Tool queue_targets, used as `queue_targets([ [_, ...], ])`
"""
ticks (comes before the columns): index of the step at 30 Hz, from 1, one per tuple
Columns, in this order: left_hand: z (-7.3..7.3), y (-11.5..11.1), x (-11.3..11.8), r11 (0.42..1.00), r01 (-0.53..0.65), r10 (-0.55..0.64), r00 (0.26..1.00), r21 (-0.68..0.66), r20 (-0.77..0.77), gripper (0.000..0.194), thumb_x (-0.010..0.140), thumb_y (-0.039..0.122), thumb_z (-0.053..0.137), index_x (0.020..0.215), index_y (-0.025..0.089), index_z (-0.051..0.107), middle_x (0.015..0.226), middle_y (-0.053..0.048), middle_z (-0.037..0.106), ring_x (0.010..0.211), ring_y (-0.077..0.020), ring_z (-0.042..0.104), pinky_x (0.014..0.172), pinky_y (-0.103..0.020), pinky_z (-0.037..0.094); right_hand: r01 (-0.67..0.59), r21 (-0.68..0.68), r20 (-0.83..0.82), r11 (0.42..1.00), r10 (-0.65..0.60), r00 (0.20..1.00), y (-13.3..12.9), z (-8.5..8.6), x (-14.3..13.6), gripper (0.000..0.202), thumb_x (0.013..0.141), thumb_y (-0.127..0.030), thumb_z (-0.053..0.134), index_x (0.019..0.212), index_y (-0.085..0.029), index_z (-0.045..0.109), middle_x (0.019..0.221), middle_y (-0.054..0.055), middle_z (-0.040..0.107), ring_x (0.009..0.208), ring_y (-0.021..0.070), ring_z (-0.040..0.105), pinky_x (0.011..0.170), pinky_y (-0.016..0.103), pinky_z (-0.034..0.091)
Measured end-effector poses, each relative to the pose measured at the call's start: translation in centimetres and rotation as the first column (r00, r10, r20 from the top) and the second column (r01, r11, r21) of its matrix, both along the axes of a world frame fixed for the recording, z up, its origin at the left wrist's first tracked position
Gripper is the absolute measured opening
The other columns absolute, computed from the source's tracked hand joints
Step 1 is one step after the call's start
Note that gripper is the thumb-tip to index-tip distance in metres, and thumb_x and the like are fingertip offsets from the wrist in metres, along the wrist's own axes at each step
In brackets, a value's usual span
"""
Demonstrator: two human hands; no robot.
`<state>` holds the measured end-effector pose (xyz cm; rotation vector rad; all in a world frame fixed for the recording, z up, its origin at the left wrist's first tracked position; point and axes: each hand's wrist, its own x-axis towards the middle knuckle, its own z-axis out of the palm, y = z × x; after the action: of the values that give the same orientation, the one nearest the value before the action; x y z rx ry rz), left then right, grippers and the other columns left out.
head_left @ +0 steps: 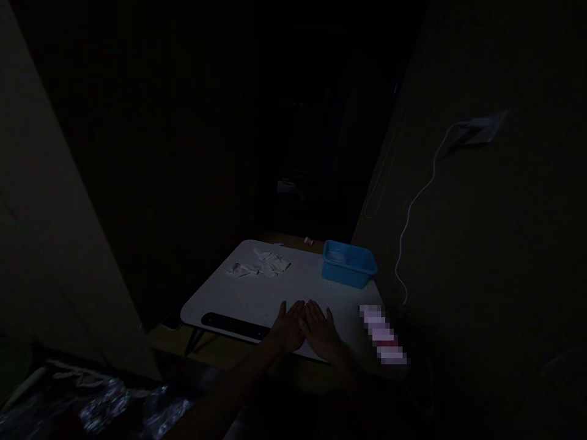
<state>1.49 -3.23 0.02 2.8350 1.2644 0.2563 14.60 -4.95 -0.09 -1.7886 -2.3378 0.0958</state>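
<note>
In the dim head view, my left hand (pixel 288 329) and my right hand (pixel 320 332) are side by side over the near edge of a white folding table (pixel 302 282). Their inner edges touch or overlap slightly. Fingers on both are stretched out, with the thumbs pointing outward, and I see nothing held in either. Beyond them, to the left, crumpled white cloth pieces that look like gloves (pixel 275 261) lie on the tabletop. A blue plastic basin (pixel 347 275) stands at the table's far right corner, with something pale, hard to make out, inside it.
A dark slot (pixel 233 325) runs along the table's front left edge. At the right, a pixelated lit phone-like object (pixel 383 336) sits near a white cable (pixel 409 214) from a wall socket (pixel 481 129). Shiny crumpled plastic (pixel 107 406) lies lower left. A small pinkish item (pixel 309 241) is behind the table.
</note>
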Motion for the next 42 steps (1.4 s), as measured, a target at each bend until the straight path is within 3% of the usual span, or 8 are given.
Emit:
queue_targets([
  [8,-1.1,0.8,-0.1,1.0,-0.001,0.001,1.0,-0.005,0.026,0.051,0.085,0.034,0.024,0.13,0.011,0.028,0.137,-0.014,0.026,0.127,-0.0229,0.018,0.101,-0.052,0.009,-0.116,0.264,-0.162,0.958,0.162,0.973,-0.9,-1.2,3.1,0.05,0.07,-0.012,0.041,0.119,-0.017,0.045,0.127,0.007,0.043,0.119,0.0178,0.035,0.097,0.035,0.032],
  [17,-0.4,0.8,-0.2,0.999,-0.002,0.005,0.999,-0.052,0.048,0.05,0.084,0.032,0.026,0.13,0.011,0.029,0.137,-0.015,0.025,0.127,-0.0225,0.019,0.1,-0.052,0.01,-0.227,0.213,0.187,0.95,0.188,0.964,-1.5,2.3,2.6,0.038,0.076,-0.007,0.038,0.11,-0.02,0.051,0.115,0.006,0.053,0.106,0.0193,0.043,0.088,0.034,0.031],
  [25,0.1,0.6,-0.3,0.996,-0.008,0.015,0.997,-0.093,0.074,0.05,0.084,0.032,0.027,0.129,0.011,0.03,0.137,-0.015,0.027,0.127,-0.0219,0.02,0.1,-0.052,0.01,-0.15,0.251,0.139,0.956,0.118,0.983,-1.6,1.8,2.3,0.02,0.079,-0.012,0.041,0.086,-0.02,0.059,0.096,0.005,0.06,0.096,0.0186,0.047,0.083,0.032,0.032],
  [28,-0.3,1.3,-0.6,0.978,0.003,0.056,0.958,-0.207,0.28,0.048,0.08,0.031,0.036,0.126,0.017,0.035,0.136,-0.012,0.03,0.126,-0.0215,0.023,0.101,-0.051,0.007,-0.152,0.283,0.053,0.947,0.142,0.988,-1.6,1.7,2.5,0.021,0.079,-0.012,0.041,0.084,-0.02,0.06,0.093,0.004,0.062,0.095,0.0176,0.049,0.083,0.031,0.034],
  [30,-0.7,2.1,-0.9,0.938,0.093,0.143,0.776,-0.335,0.615,0.045,0.076,0.031,0.043,0.12,0.019,0.043,0.132,-0.01,0.037,0.123,-0.0218,0.029,0.102,-0.049,0.011,-0.14,0.318,-0.048,0.938,0.163,0.985,-1.5,1.8,2.8,0.022,0.078,-0.012,0.041,0.084,-0.021,0.06,0.092,0.004,0.062,0.096,0.0168,0.05,0.084,0.031,0.034],
  [32,-1.2,3.0,-1.1,0.892,0.216,0.272,0.447,-0.398,0.852,0.041,0.075,0.034,0.045,0.113,0.018,0.048,0.124,-0.01,0.047,0.119,-0.0221,0.037,0.099,-0.045,0.022,-0.089,0.358,-0.191,0.929,0.166,0.968,-0.9,1.8,3.3,0.021,0.077,-0.014,0.042,0.081,-0.02,0.062,0.09,0.004,0.063,0.095,0.0169,0.052,0.085,0.031,0.037],
  [37,-1.9,4.2,-1.5,0.821,0.366,0.524,-0.177,-0.438,0.834,0.039,0.061,0.042,0.061,0.087,0.014,0.058,0.095,-0.011,0.062,0.1,-0.027,0.053,0.087,-0.04,0.038,0.177,0.289,-0.679,0.941,0.071,0.731,2.2,2.0,3.9,0.025,0.072,-0.022,0.042,0.085,-0.016,0.062,0.086,0.007,0.065,0.08,0.0174,0.06,0.072,0.03,0.047],
  [42,-1.9,4.3,-1.6,0.804,0.368,0.565,-0.231,-0.467,0.792,0.028,0.06,0.036,0.063,0.079,0.015,0.06,0.087,-0.009,0.065,0.092,-0.025,0.057,0.085,-0.039,0.039,0.161,0.106,-0.741,0.981,-0.031,0.671,5.3,1.8,4.1,0.041,0.065,-0.018,0.042,0.104,-0.013,0.056,0.083,0.005,0.065,0.071,0.0152,0.061,0.064,0.027,0.05],
])
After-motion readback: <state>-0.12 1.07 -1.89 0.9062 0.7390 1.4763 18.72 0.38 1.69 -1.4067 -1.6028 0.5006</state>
